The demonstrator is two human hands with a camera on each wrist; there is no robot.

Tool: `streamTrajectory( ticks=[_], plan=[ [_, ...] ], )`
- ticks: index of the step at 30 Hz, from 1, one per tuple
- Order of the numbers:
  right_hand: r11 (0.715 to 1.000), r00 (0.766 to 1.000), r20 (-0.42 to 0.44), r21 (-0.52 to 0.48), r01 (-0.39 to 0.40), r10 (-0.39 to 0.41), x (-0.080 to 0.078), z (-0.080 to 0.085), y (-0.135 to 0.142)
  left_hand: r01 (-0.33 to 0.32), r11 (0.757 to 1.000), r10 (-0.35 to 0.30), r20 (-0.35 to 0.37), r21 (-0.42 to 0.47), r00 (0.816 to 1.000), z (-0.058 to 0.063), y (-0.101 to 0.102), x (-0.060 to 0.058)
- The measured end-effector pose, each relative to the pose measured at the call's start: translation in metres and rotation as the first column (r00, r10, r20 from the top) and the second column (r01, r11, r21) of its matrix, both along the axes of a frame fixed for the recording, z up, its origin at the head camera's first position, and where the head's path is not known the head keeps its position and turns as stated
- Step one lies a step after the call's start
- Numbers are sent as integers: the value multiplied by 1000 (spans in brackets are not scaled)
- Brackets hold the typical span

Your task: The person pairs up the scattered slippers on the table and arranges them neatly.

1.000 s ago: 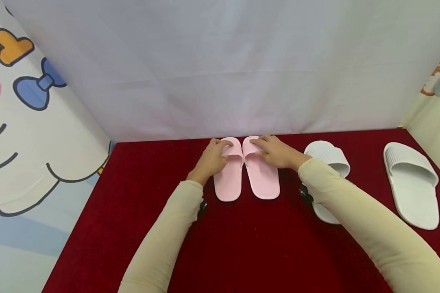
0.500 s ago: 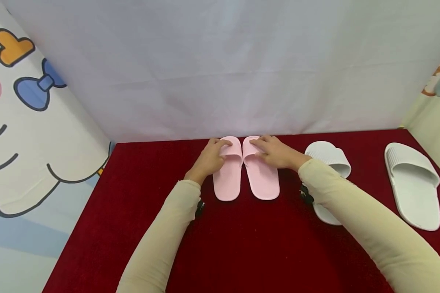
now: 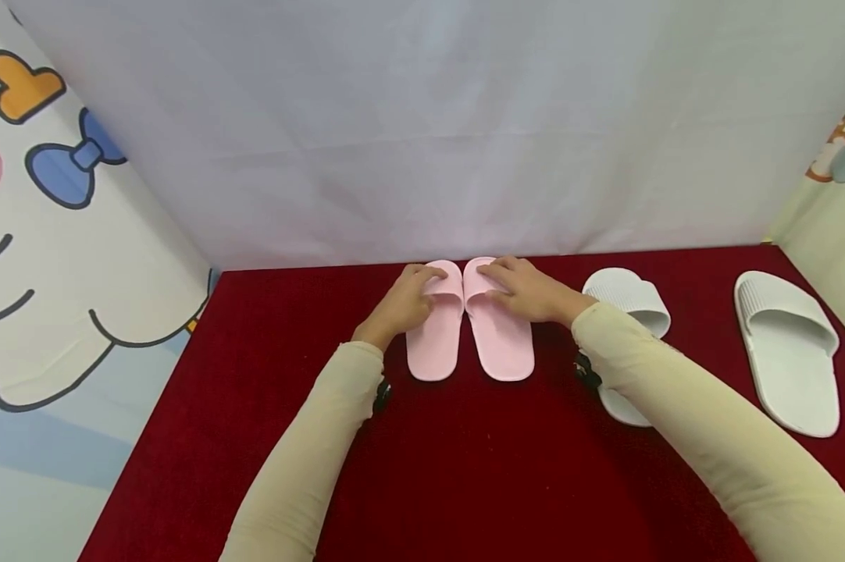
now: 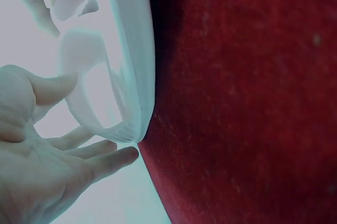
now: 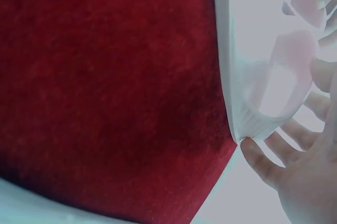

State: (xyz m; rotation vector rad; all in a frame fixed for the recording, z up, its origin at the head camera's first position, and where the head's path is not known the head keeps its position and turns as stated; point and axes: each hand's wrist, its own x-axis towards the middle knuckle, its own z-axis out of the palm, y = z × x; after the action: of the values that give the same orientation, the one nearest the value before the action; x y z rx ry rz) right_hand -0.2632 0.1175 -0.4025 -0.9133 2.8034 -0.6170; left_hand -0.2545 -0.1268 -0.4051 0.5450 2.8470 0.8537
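On the red worktop [image 3: 493, 484], toward 12 o'clock, the left grip [image 3: 401, 304] pinches the left pink slipper [image 3: 434, 347], the right grip [image 3: 533, 291] the right pink slipper [image 3: 504, 347]; lining-up looks nearly done, heels apart, neither released yet

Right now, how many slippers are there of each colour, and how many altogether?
Pink slippers: 2
White slippers: 2
Total: 4
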Motion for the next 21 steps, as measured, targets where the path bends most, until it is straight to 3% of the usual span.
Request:
streamTrajectory(
  ticks=[8, 16, 21],
  plan=[
    [1000, 997, -83, 9, 1, 0, 19, 4, 12, 72, 993, -84, -132, -88, 988, 1, -5, 16],
    [999, 986, -166, 33, 3, 3, 54, -1, 25, 43, 992, -58, -127, -122, 990, 2, -19, 53],
    [999, 974, -226, 37, 5, 4, 76, -3, 29, 59, 982, -94, -192, -180, 977, 7, -24, 75]
  ],
)
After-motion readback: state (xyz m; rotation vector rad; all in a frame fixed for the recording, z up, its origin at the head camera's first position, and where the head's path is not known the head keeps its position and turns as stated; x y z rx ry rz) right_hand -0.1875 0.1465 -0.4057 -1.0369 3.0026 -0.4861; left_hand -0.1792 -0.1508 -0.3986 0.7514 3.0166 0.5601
